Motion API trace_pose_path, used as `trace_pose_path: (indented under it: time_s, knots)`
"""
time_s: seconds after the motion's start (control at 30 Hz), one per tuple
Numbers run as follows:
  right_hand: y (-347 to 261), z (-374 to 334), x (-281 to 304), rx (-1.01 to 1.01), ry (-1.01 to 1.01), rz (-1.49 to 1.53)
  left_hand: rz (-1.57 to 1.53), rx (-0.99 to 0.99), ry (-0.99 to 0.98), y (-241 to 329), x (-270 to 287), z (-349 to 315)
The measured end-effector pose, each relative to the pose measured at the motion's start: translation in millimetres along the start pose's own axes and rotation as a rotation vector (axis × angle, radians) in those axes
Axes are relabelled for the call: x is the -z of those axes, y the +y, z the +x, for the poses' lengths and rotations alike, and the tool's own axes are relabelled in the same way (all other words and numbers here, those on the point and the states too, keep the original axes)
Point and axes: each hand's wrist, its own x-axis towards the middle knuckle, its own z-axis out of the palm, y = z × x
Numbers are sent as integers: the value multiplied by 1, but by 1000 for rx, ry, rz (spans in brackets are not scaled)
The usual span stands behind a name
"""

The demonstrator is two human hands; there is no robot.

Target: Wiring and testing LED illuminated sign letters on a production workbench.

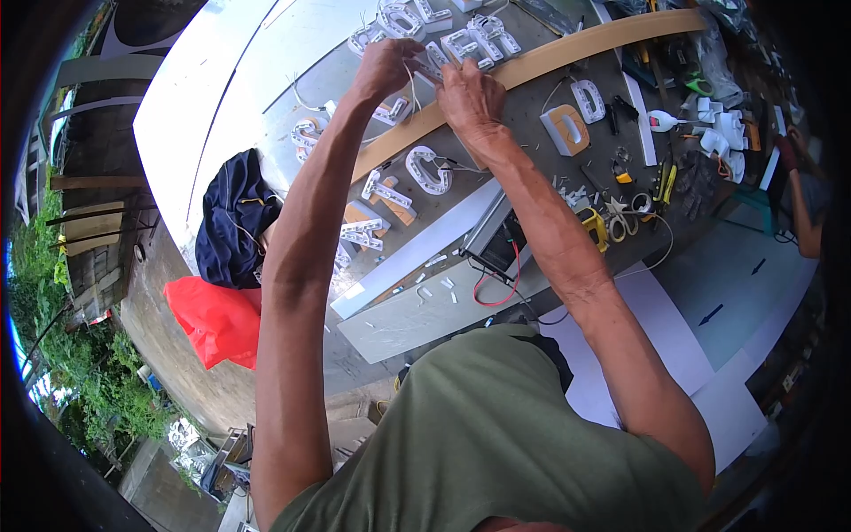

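Note:
Both my arms reach to the far side of the table, over letter-shaped pieces lined with small light modules. My left hand [387, 67] is closed, with a thin white wire [412, 92] running down from its fingertips. Just right of it, my right hand [472, 99] has its fingers bent and pressed together at a white letter piece [432, 58]. What its fingertips grip is hidden. A long brown strip [585, 58] passes under my right hand. Nearer me lies a curved white letter piece [429, 171] with wires; several more letter pieces [486, 39] crowd the far side.
A black power supply [493, 238] with a red lead sits near the front edge. Pliers [667, 182], tape rolls [619, 220] and white bottles [725, 133] lie right. Dark cloth [235, 220] and a red bag [213, 317] are left. Another person's arm [805, 208] shows far right.

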Motion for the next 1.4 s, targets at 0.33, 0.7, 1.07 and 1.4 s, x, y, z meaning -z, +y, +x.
trace_pose_path:
  time_s: [0.33, 0.7, 1.07, 1.4]
  knots:
    - [-14, 2, -4, -22, -1, -73, 7, 6, 12, -11, 3, -14]
    - [-22, 4, -17, -35, 0, -30, 69, 58, 25, -3, 11, -24]
    - [28, 16, 3, -81, 170, -35, 115, 46, 21, -6, 25, -35]
    - [36, 25, -1, -59, 29, -18, 326, 180, 126, 25, 67, -76]
